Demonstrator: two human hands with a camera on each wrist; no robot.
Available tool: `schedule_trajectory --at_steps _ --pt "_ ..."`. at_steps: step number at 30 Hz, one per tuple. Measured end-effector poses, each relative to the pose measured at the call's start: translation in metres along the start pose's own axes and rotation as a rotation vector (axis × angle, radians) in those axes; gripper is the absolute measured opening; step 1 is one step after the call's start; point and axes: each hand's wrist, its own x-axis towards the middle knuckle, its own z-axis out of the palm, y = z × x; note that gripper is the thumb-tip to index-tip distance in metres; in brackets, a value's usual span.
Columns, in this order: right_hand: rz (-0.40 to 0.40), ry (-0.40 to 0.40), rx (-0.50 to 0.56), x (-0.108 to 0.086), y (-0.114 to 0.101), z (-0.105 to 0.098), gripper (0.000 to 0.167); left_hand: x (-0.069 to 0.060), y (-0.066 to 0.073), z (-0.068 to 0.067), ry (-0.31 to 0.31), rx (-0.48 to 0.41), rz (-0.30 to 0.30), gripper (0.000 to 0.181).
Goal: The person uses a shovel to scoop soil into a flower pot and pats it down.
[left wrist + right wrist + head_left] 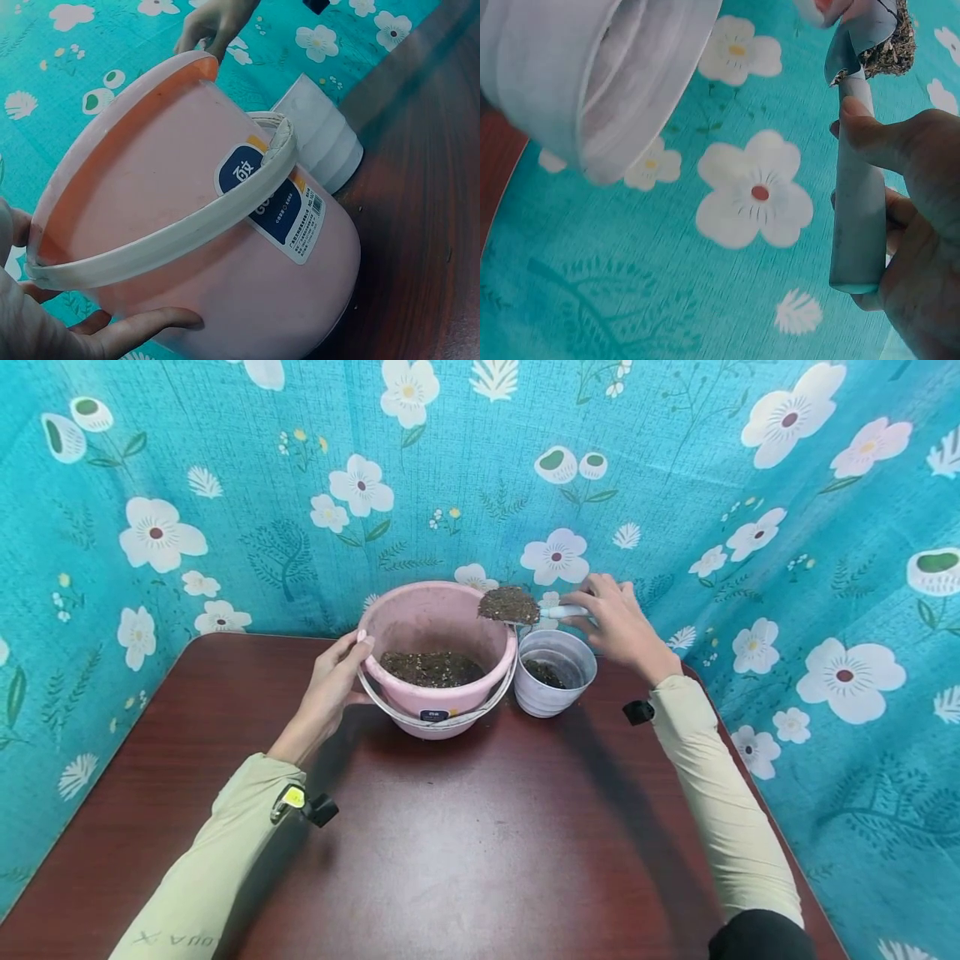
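A pink bucket (408,700) stands at the back of the table with dark soil (431,670) in its bottom. On its left side my left hand (324,689) holds the bucket by the rim and wall, thumb against the outside in the left wrist view. My right hand (617,620) grips the pale handle of a trowel (859,202). Heaped with soil (510,603), the trowel's blade hangs over the bucket's right rim. Just under the right hand is a greyish-white flowerpot (542,700), beside the bucket, with a little soil (543,673) inside.
The bucket's white carrying handle (180,234) hangs down across its front. Behind the dark red wooden table (450,860) hangs a turquoise flowered curtain (465,468), which also runs along the right side. Both forearms reach in over the table from the front.
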Motion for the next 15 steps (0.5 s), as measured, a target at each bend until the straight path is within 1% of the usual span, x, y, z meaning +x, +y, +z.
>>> schedule_trajectory --at_steps 7,15 --pt "0.045 0.026 -0.016 -0.018 0.016 0.001 0.021 0.001 0.0 0.0 0.003 0.002 -0.006 0.062" --pt "0.095 0.034 -0.024 -0.039 0.034 -0.001 0.022 0.001 0.0 0.0 0.008 0.005 -0.008 0.062"
